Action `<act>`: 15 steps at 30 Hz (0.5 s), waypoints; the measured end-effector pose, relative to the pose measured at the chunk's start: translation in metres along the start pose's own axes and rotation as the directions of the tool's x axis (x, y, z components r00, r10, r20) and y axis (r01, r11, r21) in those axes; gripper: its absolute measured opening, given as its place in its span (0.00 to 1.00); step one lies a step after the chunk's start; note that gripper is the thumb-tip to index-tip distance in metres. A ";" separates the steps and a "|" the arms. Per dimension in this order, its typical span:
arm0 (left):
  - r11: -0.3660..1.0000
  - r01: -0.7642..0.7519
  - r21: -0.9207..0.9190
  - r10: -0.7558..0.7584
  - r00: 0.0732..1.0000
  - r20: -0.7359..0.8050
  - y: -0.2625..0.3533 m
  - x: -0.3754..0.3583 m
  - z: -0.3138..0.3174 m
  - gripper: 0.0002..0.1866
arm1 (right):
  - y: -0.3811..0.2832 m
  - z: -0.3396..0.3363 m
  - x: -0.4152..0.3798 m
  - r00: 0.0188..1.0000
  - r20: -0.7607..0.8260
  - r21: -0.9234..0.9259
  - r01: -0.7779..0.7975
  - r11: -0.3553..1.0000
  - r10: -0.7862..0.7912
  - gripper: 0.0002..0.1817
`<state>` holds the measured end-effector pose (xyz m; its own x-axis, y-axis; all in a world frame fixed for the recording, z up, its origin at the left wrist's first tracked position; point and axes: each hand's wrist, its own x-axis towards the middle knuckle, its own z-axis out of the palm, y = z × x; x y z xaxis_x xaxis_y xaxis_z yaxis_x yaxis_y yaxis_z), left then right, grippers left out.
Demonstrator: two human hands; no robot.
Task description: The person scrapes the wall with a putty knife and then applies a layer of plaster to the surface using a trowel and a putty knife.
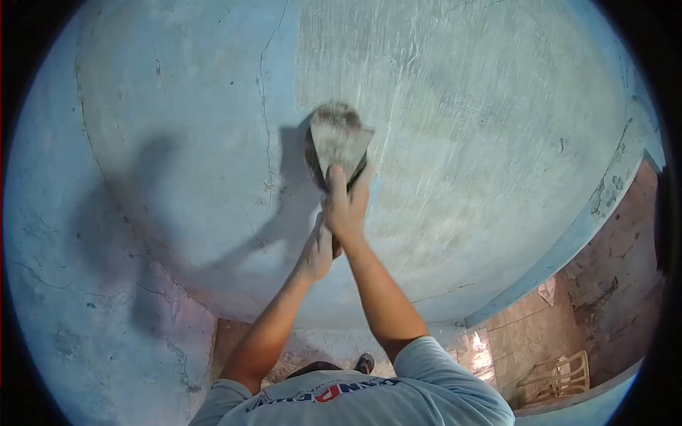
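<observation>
My right hand (347, 207) is closed on a scraper (339, 142), its thumb lying along the wide, triangular grey blade. Directly behind the blade is a dark, rounded pan-like tool (313, 157), mostly covered by the scraper. My left hand (317, 250), lower and to the left, wraps round what looks like that tool's handle. Both hands are close together in front of a light blue wall (213, 121). A greyish, streaked coating (440, 92) covers the wall's upper middle and right.
Cracks run down the wall on the left, beside the arms' shadow. At the lower right, a wall edge (526, 280) borders an opening, with a tiled floor (508, 337) and a light wooden-looking chair (561, 376). A dark sandal (364, 363) shows below.
</observation>
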<state>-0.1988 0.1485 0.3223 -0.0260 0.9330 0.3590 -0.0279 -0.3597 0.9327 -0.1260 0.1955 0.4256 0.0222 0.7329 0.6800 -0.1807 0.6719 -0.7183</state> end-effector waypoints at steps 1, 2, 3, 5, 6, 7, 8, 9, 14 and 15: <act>0.996 -0.052 0.067 0.055 0.997 -0.051 -0.022 -0.016 0.003 0.34 | 0.014 -0.003 -0.018 1.000 -0.004 -0.026 0.007 1.000 -0.007 0.31; 0.985 -0.107 0.137 0.121 0.988 -0.100 -0.040 -0.037 0.007 0.35 | 0.031 -0.007 -0.042 1.000 -0.012 -0.046 0.016 0.999 -0.016 0.32; 0.993 -0.072 0.091 0.080 0.993 -0.084 -0.051 -0.052 0.009 0.36 | 0.044 -0.010 -0.062 0.999 -0.018 -0.064 0.027 0.998 -0.028 0.33; 0.998 0.017 0.065 -0.011 0.996 -0.088 -0.044 -0.071 0.015 0.39 | 0.049 -0.012 -0.079 0.998 -0.033 -0.042 -0.054 0.998 0.053 0.34; 1.000 -0.005 0.027 0.007 0.998 -0.068 -0.041 -0.067 0.014 0.36 | 0.050 -0.014 -0.084 0.994 -0.040 -0.035 -0.106 0.994 0.104 0.35; 1.000 -0.022 -0.014 0.022 0.998 -0.052 -0.036 -0.059 0.013 0.33 | 0.044 -0.013 -0.072 0.997 -0.015 -0.027 -0.072 0.997 0.072 0.35; 0.995 -0.094 0.044 0.097 0.992 -0.077 -0.022 -0.044 0.012 0.31 | 0.029 -0.010 -0.046 0.999 0.008 -0.017 -0.043 0.999 0.044 0.34; 0.991 -0.120 0.056 0.124 0.989 -0.084 -0.004 -0.028 0.011 0.29 | 0.013 -0.007 -0.024 0.999 0.029 -0.007 -0.017 1.000 0.017 0.34; 0.996 -0.084 -0.002 0.084 0.994 -0.075 -0.001 -0.002 0.004 0.26 | 0.003 0.002 -0.001 0.999 -0.012 -0.039 0.037 0.999 -0.037 0.30; 0.998 -0.063 -0.004 0.062 0.995 -0.072 -0.027 -0.013 0.004 0.26 | 0.018 -0.003 -0.019 1.000 -0.013 -0.055 0.027 0.998 -0.028 0.30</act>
<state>-0.1936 0.1458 0.2923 -0.0991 0.9054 0.4129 -0.0306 -0.4175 0.9082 -0.1271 0.1940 0.4000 0.0402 0.7153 0.6977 -0.1253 0.6963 -0.7067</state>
